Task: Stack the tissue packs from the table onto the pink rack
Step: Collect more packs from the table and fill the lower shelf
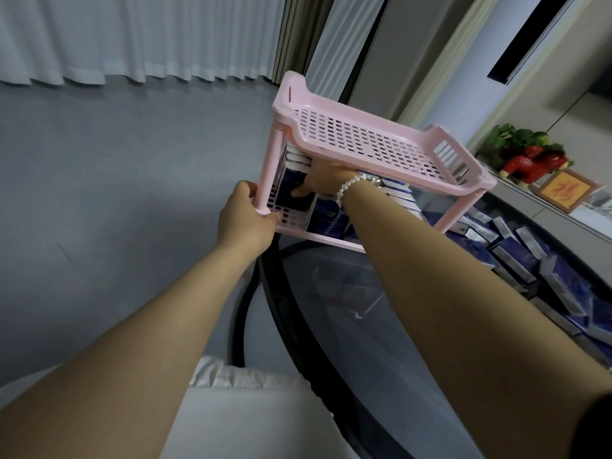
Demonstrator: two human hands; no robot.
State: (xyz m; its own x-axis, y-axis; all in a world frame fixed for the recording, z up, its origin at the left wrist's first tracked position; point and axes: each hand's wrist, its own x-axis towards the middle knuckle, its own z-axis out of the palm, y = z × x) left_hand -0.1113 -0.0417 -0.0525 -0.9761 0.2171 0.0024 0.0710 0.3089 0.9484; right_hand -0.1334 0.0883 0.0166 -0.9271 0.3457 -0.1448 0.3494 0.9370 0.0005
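Observation:
The pink rack [364, 140] stands at the left end of the round glass table [347, 293]. Its perforated top shelf holds nothing. On its lower shelf, dark blue tissue packs [326, 217] stand in rows. My left hand [246, 220] grips the rack's near left leg at its foot. My right hand [326, 180], with a bead bracelet at the wrist, reaches in under the top shelf and holds a dark blue tissue pack [291, 192] at the lower shelf's left end; its fingers are mostly hidden. Several more tissue packs [530, 260] lie heaped on the table at the right.
White curtains hang over the grey floor at the back left. A shelf on the right carries a red ornament [526, 164] with green leaves and a framed picture [563, 190]. A white cushion [251, 409] lies near the bottom edge.

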